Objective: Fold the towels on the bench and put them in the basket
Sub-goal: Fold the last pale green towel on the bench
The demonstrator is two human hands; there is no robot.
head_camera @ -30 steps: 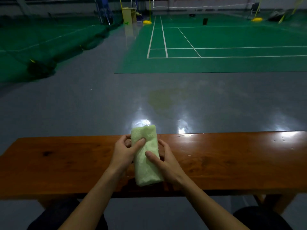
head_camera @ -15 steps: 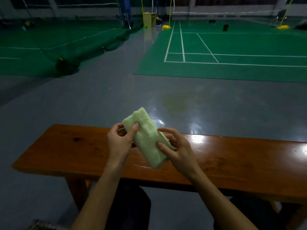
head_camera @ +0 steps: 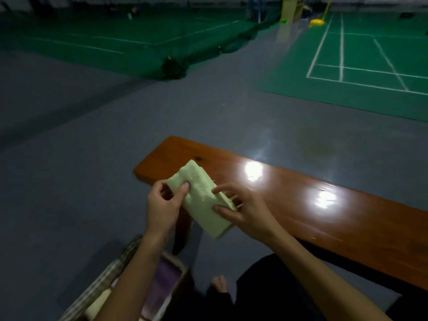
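A folded pale green towel [head_camera: 201, 198] is held in the air over the left end of the wooden bench [head_camera: 324, 214]. My left hand [head_camera: 163, 207] pinches its upper left edge, thumb on top. My right hand [head_camera: 243, 212] grips its right side, thumb pressed on the towel's face and fingers behind it. A woven basket [head_camera: 108, 274] sits on the floor at the lower left, partly hidden by my left forearm. Inside it lie a purple towel [head_camera: 162, 286] and a cream one [head_camera: 99, 302].
Grey floor spreads left of and beyond the bench. Green badminton courts with white lines [head_camera: 361, 66] lie far off. A bench leg [head_camera: 183, 230] stands just behind the basket. My dark-clothed knees and a bare foot [head_camera: 218, 283] are at the bottom.
The view has swung left and down, bringing the basket into sight. Both hands have lifted the folded towel off the bench and carried it toward the bench's left end.
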